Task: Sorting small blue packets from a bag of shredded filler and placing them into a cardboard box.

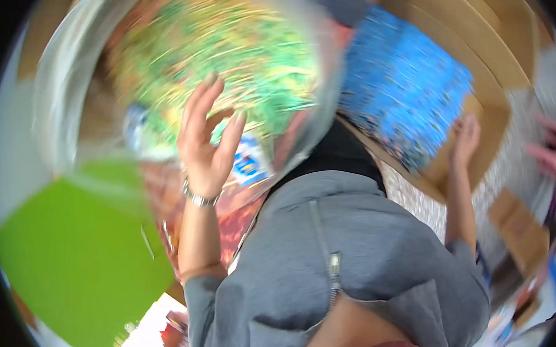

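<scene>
My left hand (204, 143), with a metal bracelet at the wrist, is raised with its fingers spread against a large clear plastic bag (218, 61) full of blurred green and yellow small pieces. I cannot tell whether it grips the bag. My right hand (466, 138) lies flat on the near corner of a brown cardboard tray (489, 110) that holds a patch of blue small pieces (401, 87). A small blue and white card (249, 165) shows just right of my left palm. My grey zipped hoodie (335, 260) fills the lower middle.
A bright green sheet (78, 265) lies at the lower left, with white paper (145, 344) below it. More cardboard trays (506, 22) stand at the upper right. Another person's hand (550, 149) reaches in at the right edge. Cardboard pieces (521, 234) lie at the right.
</scene>
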